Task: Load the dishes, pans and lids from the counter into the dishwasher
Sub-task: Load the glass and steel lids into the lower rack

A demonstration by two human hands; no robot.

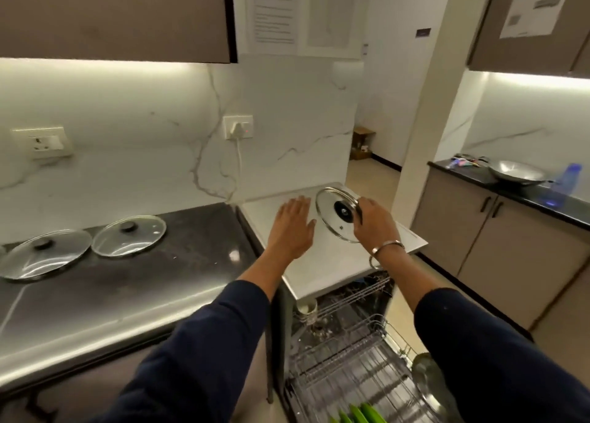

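My right hand grips the rim of a glass lid with a black knob, holding it tilted on edge above the white dishwasher top. My left hand hovers open beside the lid, fingers spread, not touching it. Two more glass lids lie flat on the dark counter at left. Below, the dishwasher stands open with its wire racks pulled out; green plates stand in the lower rack and a cup sits in the upper one.
A socket with a white plug and cable is on the marble wall behind. At right, another dark counter holds a steel wok and a blue bottle. A shiny lid or bowl sits at the rack's right edge.
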